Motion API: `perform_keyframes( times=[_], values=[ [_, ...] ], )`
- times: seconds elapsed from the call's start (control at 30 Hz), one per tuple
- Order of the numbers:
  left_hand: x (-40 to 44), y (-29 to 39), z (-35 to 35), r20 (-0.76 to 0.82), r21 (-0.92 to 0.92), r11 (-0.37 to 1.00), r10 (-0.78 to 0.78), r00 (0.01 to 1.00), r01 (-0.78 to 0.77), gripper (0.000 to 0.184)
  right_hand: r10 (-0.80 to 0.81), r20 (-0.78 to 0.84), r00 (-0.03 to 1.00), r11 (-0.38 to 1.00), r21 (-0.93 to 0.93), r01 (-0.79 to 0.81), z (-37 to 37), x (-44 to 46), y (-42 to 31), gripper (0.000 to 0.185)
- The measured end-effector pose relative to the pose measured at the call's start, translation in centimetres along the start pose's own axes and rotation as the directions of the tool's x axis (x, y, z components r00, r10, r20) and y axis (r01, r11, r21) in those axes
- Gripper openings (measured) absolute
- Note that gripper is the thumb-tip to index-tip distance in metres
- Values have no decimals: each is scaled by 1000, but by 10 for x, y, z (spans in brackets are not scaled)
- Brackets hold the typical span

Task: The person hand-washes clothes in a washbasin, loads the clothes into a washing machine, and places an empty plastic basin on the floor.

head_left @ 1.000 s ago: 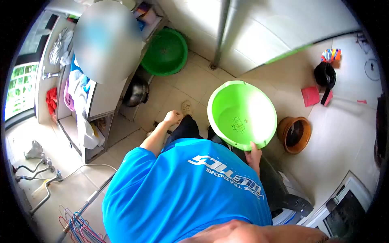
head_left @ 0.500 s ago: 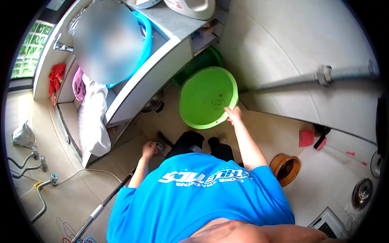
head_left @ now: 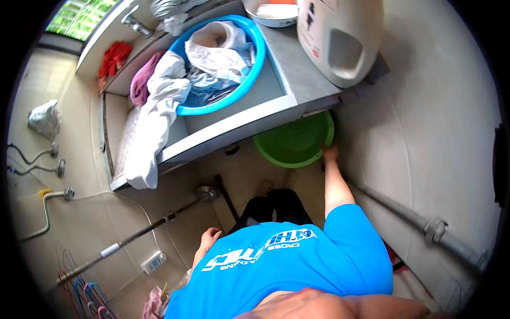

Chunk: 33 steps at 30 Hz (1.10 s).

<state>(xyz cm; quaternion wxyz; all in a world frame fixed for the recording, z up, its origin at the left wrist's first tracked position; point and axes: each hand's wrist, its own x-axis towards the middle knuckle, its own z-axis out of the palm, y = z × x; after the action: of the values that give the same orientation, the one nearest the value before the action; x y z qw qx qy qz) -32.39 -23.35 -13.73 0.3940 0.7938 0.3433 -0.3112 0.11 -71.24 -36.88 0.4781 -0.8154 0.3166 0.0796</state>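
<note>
My right hand (head_left: 330, 153) grips the rim of the green basin (head_left: 293, 142), which is low down, partly beneath the counter's edge. My left hand (head_left: 211, 237) hangs at my left side beside my blue shirt, its fingers curled; whether anything is inside them is too small to tell. Above, in the sink, a blue basin (head_left: 258, 58) holds light-coloured clothes (head_left: 219, 50). A white cloth (head_left: 154, 127) drapes from it over the sink's front edge.
A large jug (head_left: 340, 40) and a bowl (head_left: 272, 15) stand on the grey counter (head_left: 297, 74). A metal pipe (head_left: 404, 210) runs along the right wall. At lower left are a pole (head_left: 125, 242), hangers (head_left: 90, 295) and a power strip (head_left: 153, 262).
The green basin has moved forward and down to the counter's underside with my right hand on its rim. The view has shifted toward the sink, and the jug is now in full sight.
</note>
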Motion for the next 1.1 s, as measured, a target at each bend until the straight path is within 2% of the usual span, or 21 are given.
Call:
perform_keyframes(
  times=[0.1,0.17,0.2,0.27,0.37,0.4,0.47,0.5,0.57,0.6,0.63,0.67,0.7,0.73,0.77,0.8,0.87,0.97,1.0,1.03,1.1],
  values=[
    [-18,19,20,-1,-20,999,-41,999,41,26,-3,110,994,989,-144,19,-2,6,15,74],
    [-30,46,25,-60,-48,998,-33,998,30,26,-151,45,987,982,-104,155,-12,-8,-9,55],
    [-31,49,28,-72,-86,996,-38,997,32,26,-171,62,983,979,-103,177,-20,-13,-23,55],
    [-31,46,33,-102,-137,990,-52,993,38,25,-66,118,991,972,-218,91,-37,-29,-54,53],
    [-32,43,34,-151,-120,993,0,989,-18,23,-61,153,986,946,-306,106,-47,-37,-70,48],
    [-36,50,32,-173,-135,991,-20,985,-4,23,-82,167,983,944,-302,130,-44,-34,-60,48],
    [-40,54,31,-206,-178,984,-53,977,16,23,-78,218,973,982,-152,113,-27,-12,-16,39],
    [-42,53,31,-219,-197,980,-58,974,14,23,-98,230,968,979,-154,135,-30,-20,-23,39],
    [-46,51,32,-216,-239,970,-92,972,39,23,-81,441,894,989,-77,128,-37,-42,-41,30],
    [-48,52,33,-224,-243,968,-116,968,60,23,-96,449,889,986,-80,147,-34,-39,-31,30],
    [-48,50,35,-231,-259,964,-124,965,61,23,-195,543,817,951,-100,294,-23,-27,-5,27],
    [-46,46,36,-291,-195,981,-39,956,-19,22,-277,631,724,895,-105,434,-17,-19,8,24],
    [-44,43,35,-343,-124,987,50,938,-99,21,-284,637,717,888,-108,447,-19,-24,2,24],
    [-44,54,29,-387,-163,976,71,919,-144,20,-319,667,674,875,-67,480,-23,-34,-11,23],
    [-44,68,21,-486,-136,962,143,862,-236,20,-353,694,628,859,-25,511,-27,-46,-25,22],
    [-41,80,10,-580,-134,931,203,789,-338,21,-279,712,644,896,-48,441,-32,-60,-50,23],
    [-33,113,-23,-761,38,861,355,544,-508,25,-295,713,636,910,6,415,-40,-85,-94,24],
    [-31,175,-95,-828,308,766,508,238,-564,33,-266,700,662,956,104,274,-59,-141,-185,26],
    [-29,192,-119,-824,365,724,544,159,-586,36,-301,711,636,947,140,291,-64,-156,-212,26],
    [-21,200,-141,-803,434,707,585,117,-559,41,-345,695,631,936,207,284,-63,-166,-231,25],
    [-9,221,-177,-767,513,743,622,159,-429,45,-474,604,641,880,325,345,-63,-197,-284,21]
  ],
)
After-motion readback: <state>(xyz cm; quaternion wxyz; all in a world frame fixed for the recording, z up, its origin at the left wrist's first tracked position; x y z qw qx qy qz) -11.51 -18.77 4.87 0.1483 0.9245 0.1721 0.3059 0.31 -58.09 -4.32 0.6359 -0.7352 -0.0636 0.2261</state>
